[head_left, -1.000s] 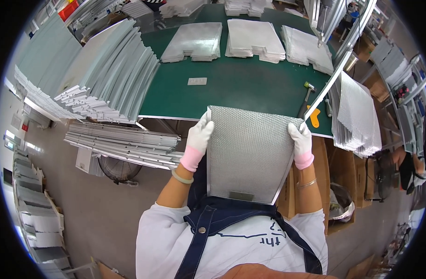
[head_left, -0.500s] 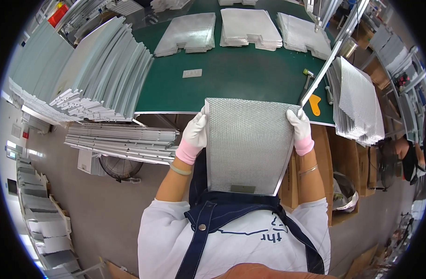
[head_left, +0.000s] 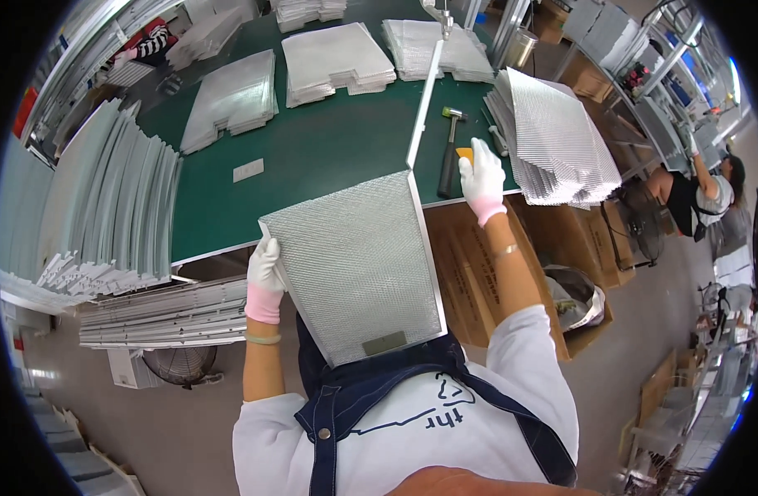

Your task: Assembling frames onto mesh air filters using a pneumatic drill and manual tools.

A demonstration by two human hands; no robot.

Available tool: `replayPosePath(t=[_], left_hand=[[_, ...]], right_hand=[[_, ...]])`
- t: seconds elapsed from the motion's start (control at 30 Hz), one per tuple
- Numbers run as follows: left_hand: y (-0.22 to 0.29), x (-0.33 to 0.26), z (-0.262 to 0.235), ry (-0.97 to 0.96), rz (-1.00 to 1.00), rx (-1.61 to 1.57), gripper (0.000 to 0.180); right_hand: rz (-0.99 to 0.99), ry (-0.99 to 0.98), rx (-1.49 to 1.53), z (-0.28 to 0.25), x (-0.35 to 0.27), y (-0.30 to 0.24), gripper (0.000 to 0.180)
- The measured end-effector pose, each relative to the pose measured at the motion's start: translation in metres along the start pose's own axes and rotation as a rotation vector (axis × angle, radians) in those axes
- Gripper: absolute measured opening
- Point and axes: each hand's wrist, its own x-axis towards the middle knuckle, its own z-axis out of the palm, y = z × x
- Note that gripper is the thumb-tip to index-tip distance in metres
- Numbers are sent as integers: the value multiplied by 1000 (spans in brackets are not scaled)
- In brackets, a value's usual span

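Note:
A silvery mesh panel (head_left: 354, 264) with a pale metal edge leans between my lap and the green table's front edge. My left hand (head_left: 265, 277), in a white and pink glove, is closed on its left edge. From the panel's far right corner a long, thin metal strip (head_left: 424, 107) stretches away over the table. My gloved right hand (head_left: 483, 180) is off the panel, over an orange-yellow flat tool (head_left: 465, 154). Its fingers are stretched with the thumb apart, and they cover most of that tool. Just left of this hand lies a hammer (head_left: 450, 149).
Stacks of notched mesh sheets (head_left: 337, 58) line the table's far side. Metal frame pieces (head_left: 114, 198) stand in rows at left, and a mesh stack (head_left: 561, 136) sits at right. A small pale plate (head_left: 248, 170) lies on the green tabletop (head_left: 329, 157). Below stand cardboard boxes (head_left: 461, 273).
My right hand has let go of the panel's right edge and moved right to the orange-yellow tool. The panel has tilted in my left hand's hold. The view has swung right.

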Motion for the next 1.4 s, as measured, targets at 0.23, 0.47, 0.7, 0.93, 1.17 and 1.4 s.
replayPosePath(t=[0.23,0.47,0.7,0.93,1.17,1.4], left_hand=[[-27,21,-34,11,-43,-152,43],[-32,20,-39,76,-134,-228,47],[-29,23,-36,77,-199,-342,43],[-34,26,-46,69,-154,-322,40],[-34,21,-48,105,-180,-269,33],[-39,22,-48,142,-184,-151,31]], right_hand=[[-197,-372,-326,-11,-28,34,63],[-346,-119,61,-56,-28,13,19],[234,-944,877,-44,-57,-159,31],[320,-971,799,35,-75,-228,35],[103,-1126,522,20,-47,-245,34],[142,-1044,635,42,-72,-241,29]])
